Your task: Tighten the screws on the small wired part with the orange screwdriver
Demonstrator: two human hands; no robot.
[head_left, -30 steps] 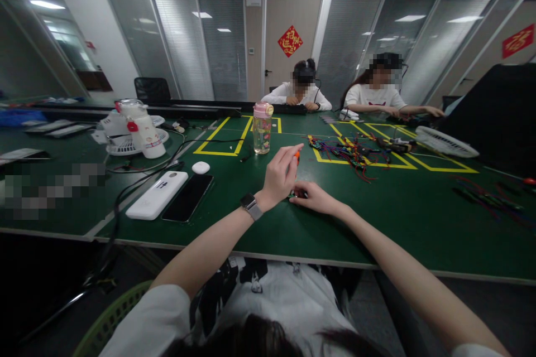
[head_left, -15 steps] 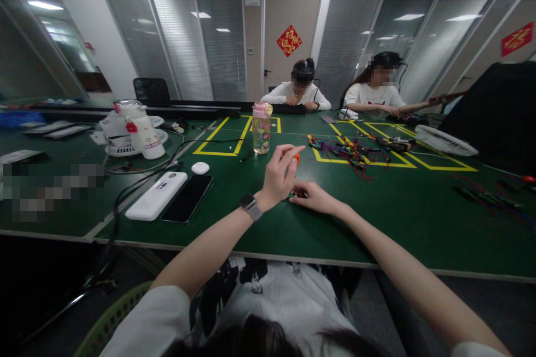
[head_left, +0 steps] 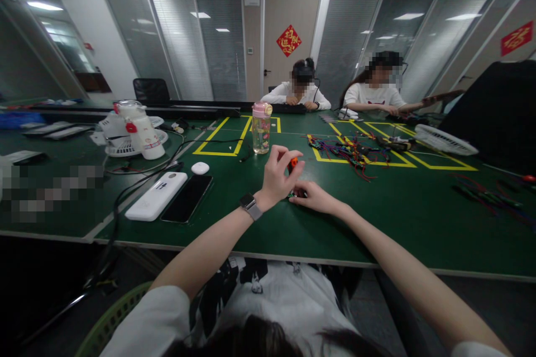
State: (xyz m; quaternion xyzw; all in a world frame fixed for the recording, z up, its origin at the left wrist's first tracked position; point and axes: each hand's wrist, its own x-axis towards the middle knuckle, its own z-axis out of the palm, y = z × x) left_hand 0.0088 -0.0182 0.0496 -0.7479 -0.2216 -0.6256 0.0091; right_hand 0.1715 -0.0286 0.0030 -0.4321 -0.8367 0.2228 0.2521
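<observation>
Raised above the table, my left hand (head_left: 276, 176) has its fingers curled round an orange-and-black screwdriver (head_left: 295, 162). Only the top of its handle shows; the lower part is hidden behind the hand. Just below and to the right, my right hand (head_left: 316, 197) rests on the table with fingers bent, gripping a small green circuit board (head_left: 292, 194). Most of that board is covered by my fingers. Whether the screwdriver's tip touches the board cannot be seen.
A pink-lidded bottle (head_left: 262, 131) stands beyond my hands. Circuit boards with tangled wires (head_left: 355, 148) lie to the right. On the left are a phone (head_left: 187, 198), a white power bank (head_left: 157, 196), an earbud case (head_left: 200, 168) and cables. Two people sit across the table.
The fingers of my left hand have shifted round the handle, and more of its orange top shows. My right hand stays where it was.
</observation>
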